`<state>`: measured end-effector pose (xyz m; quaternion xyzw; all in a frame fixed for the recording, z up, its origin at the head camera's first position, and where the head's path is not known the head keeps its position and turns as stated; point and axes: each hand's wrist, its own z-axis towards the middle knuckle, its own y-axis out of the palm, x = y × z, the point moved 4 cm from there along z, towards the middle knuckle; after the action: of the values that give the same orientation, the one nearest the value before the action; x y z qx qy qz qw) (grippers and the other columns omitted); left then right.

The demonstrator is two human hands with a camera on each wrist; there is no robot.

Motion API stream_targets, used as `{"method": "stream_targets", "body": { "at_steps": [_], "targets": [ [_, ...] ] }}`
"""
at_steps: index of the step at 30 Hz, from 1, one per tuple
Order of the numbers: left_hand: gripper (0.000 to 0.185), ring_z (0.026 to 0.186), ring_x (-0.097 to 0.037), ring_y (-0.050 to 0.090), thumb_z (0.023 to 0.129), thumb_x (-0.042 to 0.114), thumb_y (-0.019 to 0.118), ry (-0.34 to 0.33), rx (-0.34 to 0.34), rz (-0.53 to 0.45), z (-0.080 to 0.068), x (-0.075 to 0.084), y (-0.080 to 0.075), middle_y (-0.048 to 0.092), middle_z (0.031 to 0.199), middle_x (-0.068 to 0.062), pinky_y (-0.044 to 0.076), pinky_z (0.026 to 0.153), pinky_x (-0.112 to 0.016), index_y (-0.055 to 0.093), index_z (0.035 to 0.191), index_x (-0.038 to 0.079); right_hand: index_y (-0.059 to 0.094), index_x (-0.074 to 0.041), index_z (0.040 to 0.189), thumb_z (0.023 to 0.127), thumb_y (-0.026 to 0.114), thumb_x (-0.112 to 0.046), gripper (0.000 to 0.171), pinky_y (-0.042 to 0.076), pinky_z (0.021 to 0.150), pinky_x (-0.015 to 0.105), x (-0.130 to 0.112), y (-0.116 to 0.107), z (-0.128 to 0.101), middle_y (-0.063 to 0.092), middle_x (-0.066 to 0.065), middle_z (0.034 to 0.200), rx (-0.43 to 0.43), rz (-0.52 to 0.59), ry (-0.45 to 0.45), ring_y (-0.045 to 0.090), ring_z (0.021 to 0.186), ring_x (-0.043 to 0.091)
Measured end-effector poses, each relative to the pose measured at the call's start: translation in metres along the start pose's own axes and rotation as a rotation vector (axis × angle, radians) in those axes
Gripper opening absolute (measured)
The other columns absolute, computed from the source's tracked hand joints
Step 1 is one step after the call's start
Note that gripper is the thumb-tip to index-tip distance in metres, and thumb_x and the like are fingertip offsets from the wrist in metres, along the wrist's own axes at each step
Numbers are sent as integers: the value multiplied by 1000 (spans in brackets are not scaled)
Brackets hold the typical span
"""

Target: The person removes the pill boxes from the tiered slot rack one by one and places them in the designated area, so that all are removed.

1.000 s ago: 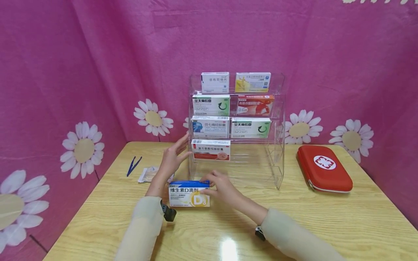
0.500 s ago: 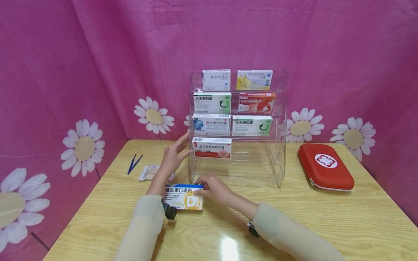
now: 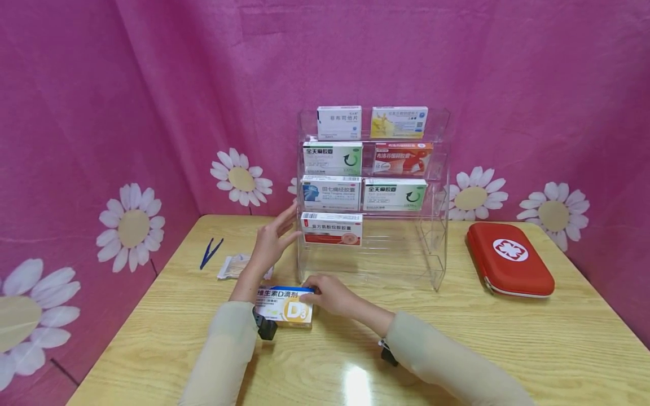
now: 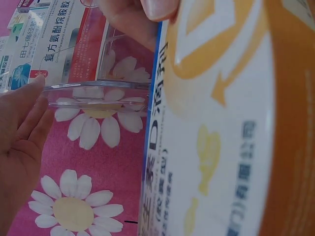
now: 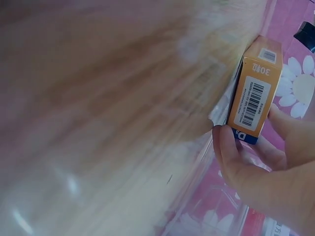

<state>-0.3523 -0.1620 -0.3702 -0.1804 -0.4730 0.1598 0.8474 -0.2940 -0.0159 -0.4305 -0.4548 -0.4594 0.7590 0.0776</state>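
Note:
A white, blue and orange vitamin D3 box (image 3: 284, 305) stands on the wooden table (image 3: 457, 338) in front of the clear acrylic rack (image 3: 439, 197). My right hand (image 3: 325, 293) grips its right end, fingers over the top edge; the box (image 5: 256, 96) and those fingers (image 5: 231, 152) show in the right wrist view. My left hand (image 3: 271, 237) rests flat with straight fingers against the rack's left wall, holding nothing. In the left wrist view the box (image 4: 221, 128) fills the right and the left hand (image 4: 19, 142) lies beside the rack's wall (image 4: 93, 93).
The rack holds several medicine boxes, the lowest a red-and-white one (image 3: 332, 228); its lower right shelves are bare. A red first-aid pouch (image 3: 509, 259) lies at the right. Blue tweezers (image 3: 209, 252) and a clear packet (image 3: 235, 267) lie at the left.
My right hand has slid the D3 box leftward and a little toward me along the table. The left hand has stayed against the rack.

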Motion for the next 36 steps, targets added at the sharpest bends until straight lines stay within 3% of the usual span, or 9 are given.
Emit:
{"method": "stream_targets", "body": {
  "at_steps": [6, 13, 18, 24, 36],
  "targets": [
    [64, 130, -32, 55, 88, 1, 68, 7, -3, 9, 2, 1, 1, 50, 147, -16, 51, 106, -38, 44, 147, 9, 71, 0, 98, 91, 69, -18, 20, 46, 67, 18, 0, -1, 1, 70, 10, 88, -3, -52, -33, 57, 78, 13],
    [63, 130, -33, 55, 88, 1, 68, 12, -1, -17, 4, 1, 0, 49, 147, -17, 51, 107, -37, 44, 146, 8, 69, 3, 107, 90, 70, -19, 28, 54, 72, 23, 3, -12, -2, 69, 14, 92, 65, 10, 1, 62, 82, 19],
    [63, 130, -34, 55, 88, 0, 68, 12, 4, -39, 4, 1, 0, 49, 147, -18, 51, 107, -40, 45, 146, 6, 68, 3, 106, 90, 70, -16, 25, 61, 77, 30, 6, -28, -8, 71, 16, 98, 179, 55, -39, 65, 86, 21],
    [61, 131, -34, 54, 88, 2, 69, 4, -4, -36, 3, -1, -1, 50, 146, -18, 51, 108, -41, 46, 145, 5, 67, 0, 110, 88, 72, -17, 28, 61, 85, 42, 13, -48, -20, 71, 16, 104, 301, 24, -90, 67, 94, 28],
    [65, 130, -34, 54, 86, -1, 70, 20, -5, -17, 1, -3, 0, 50, 146, -19, 51, 106, -37, 45, 146, 5, 67, 2, 108, 79, 78, -4, 32, 62, 79, 43, 33, -101, -32, 69, 17, 101, 653, -43, -213, 66, 91, 31]
  ]
}}
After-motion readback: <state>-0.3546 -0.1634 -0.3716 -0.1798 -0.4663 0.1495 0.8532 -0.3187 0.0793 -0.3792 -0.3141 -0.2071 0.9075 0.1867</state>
